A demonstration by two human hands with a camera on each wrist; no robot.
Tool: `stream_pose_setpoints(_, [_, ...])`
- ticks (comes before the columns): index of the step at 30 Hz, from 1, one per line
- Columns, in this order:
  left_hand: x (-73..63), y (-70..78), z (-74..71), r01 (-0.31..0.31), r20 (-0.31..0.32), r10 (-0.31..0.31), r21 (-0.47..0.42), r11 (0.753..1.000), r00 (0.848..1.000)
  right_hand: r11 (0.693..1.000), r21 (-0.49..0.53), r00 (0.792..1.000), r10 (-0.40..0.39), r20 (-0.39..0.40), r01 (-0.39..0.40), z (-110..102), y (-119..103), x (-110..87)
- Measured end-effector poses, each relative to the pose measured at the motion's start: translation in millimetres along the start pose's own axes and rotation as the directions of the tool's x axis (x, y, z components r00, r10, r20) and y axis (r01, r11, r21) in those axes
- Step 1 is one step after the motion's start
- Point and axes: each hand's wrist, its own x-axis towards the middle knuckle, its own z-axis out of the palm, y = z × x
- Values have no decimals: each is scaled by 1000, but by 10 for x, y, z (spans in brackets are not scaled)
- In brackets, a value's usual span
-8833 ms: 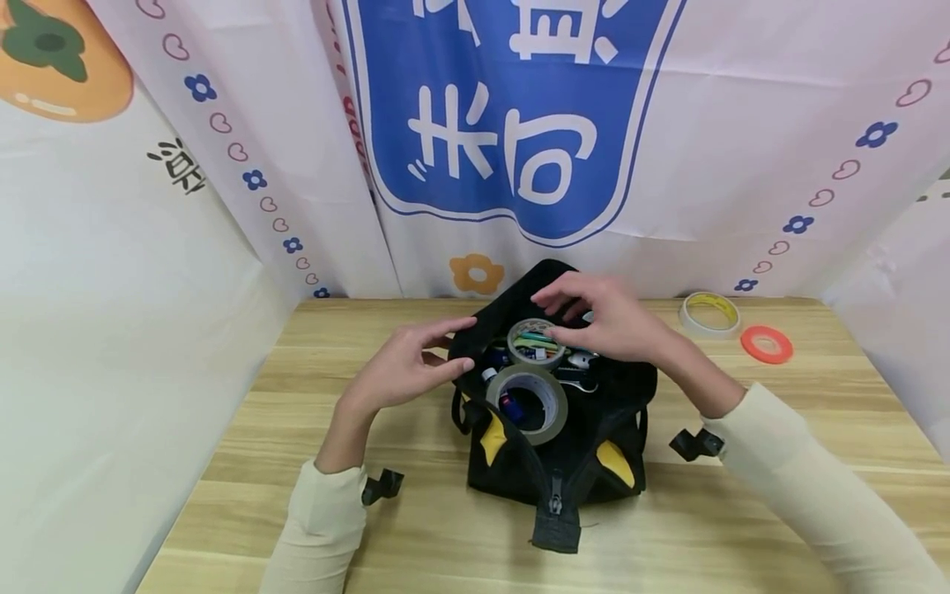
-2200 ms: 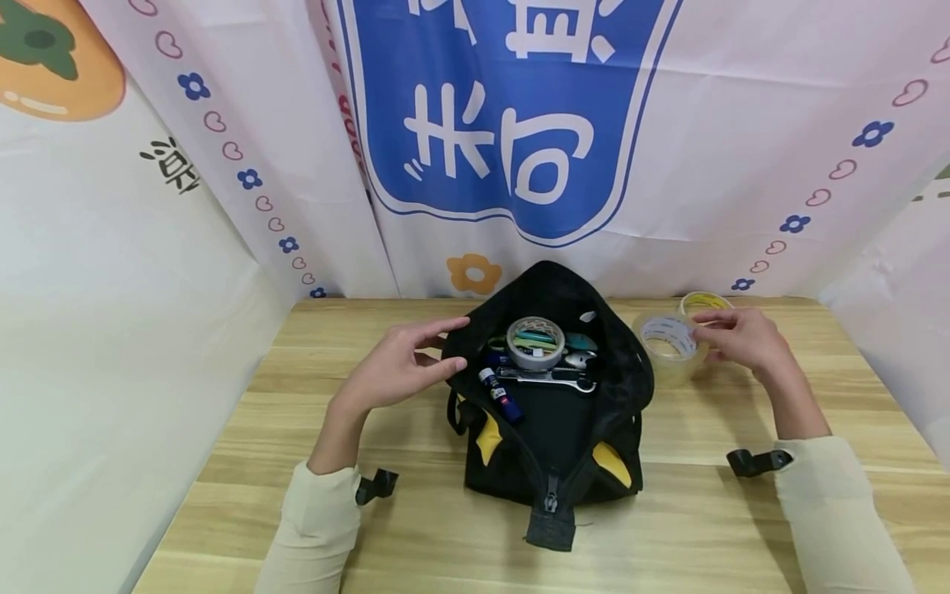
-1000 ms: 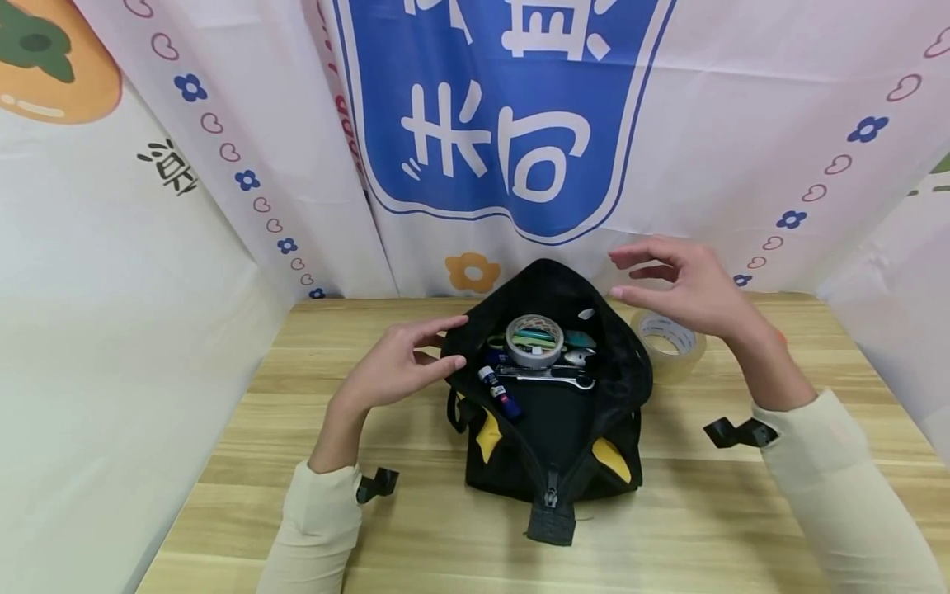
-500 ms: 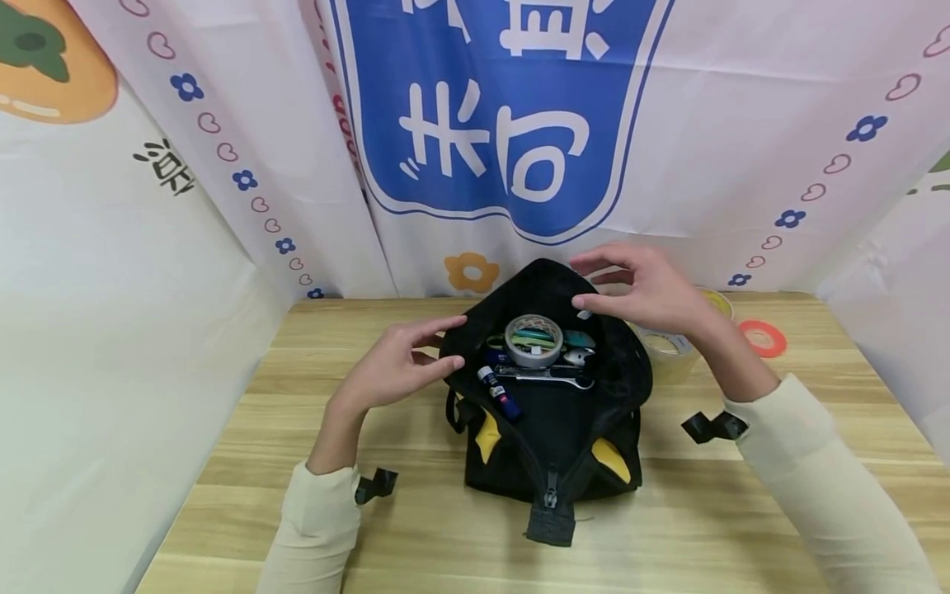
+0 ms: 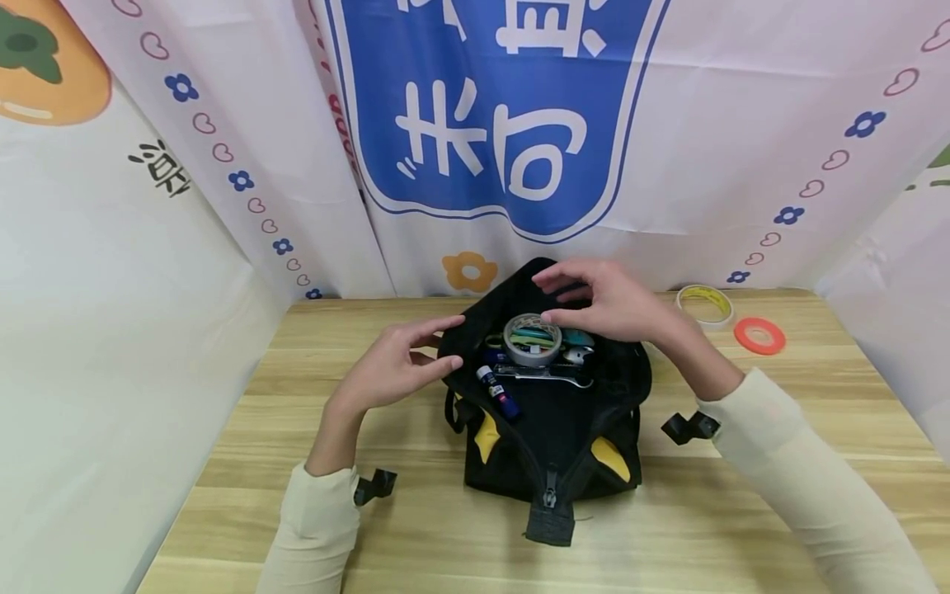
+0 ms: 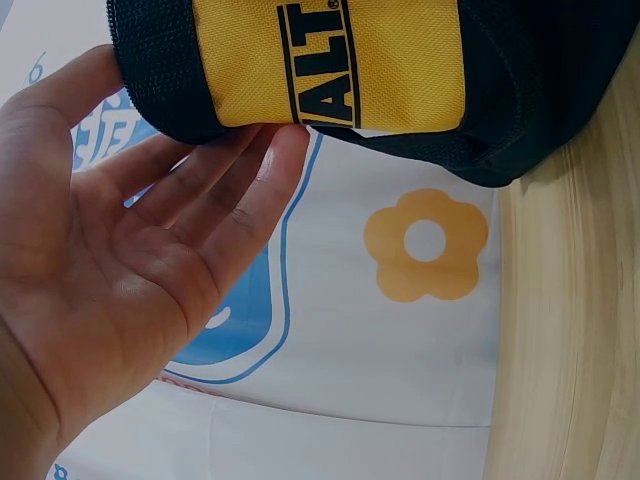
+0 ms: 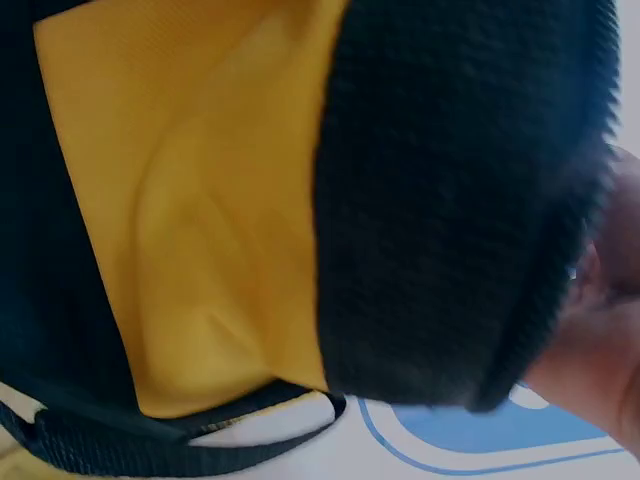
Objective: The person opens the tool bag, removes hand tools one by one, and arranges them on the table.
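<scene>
A black and yellow tool bag [image 5: 505, 480] stands unzipped on the table. My left hand [image 5: 389, 363] pinches its left rim, thumb inside and fingers against the outer side, as the left wrist view shows on the yellow panel [image 6: 400, 60]. Over the opening hovers my right hand [image 5: 612, 305], fingers loosely bent. Its thumb tip is at the edge of a grey tape roll [image 5: 534, 360]; whether it touches, I cannot tell. Around the roll lie a blue glue stick [image 5: 497, 392], a wrench [image 5: 552, 379] and several small tools. In the right wrist view, the bag hides most of that hand [image 7: 605, 350].
To the right of the bag, on the wooden table [image 5: 297, 429], lie a roll of tape with a yellow core [image 5: 721, 317] and a flat red tape roll [image 5: 776, 338]. My right forearm hides a clear tape roll almost fully. A printed cloth [image 5: 727, 165] hangs behind.
A large clear tape roll, in the bag at first, was set down by my right hand on the table at right. That hand has since moved left over the bag; my left hand has stayed.
</scene>
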Motion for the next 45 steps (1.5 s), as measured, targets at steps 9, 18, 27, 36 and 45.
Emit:
stream_pose_setpoints(9, [4, 1, 0, -11, 4, 11, -8, 1000, 1000, 1000, -13, 997, 15, 80, -14, 197, 27, 92])
stream_pose_setpoints(18, [-2, -10, -4, -18, 11, 18, -10, 1000, 1000, 996, -86, 988, 47, 144, -35, 371, 119, 174])
stream_pose_setpoints(27, [-3, -25, -8, -29, 9, 29, -8, 1000, 1000, 992, -87, 979, 104, 173, -90, 525, 263, 196])
stream_pose_setpoints(36, [-5, -30, -14, -27, 6, 27, -4, 1000, 1000, 986, -140, 979, 116, 166, -93, 713, 388, 178])
stream_pose_setpoints(45, [-2, -35, -14, -32, 4, 32, 5, 999, 999, 983, -132, 979, 148, 143, -129, 849, 444, 192])
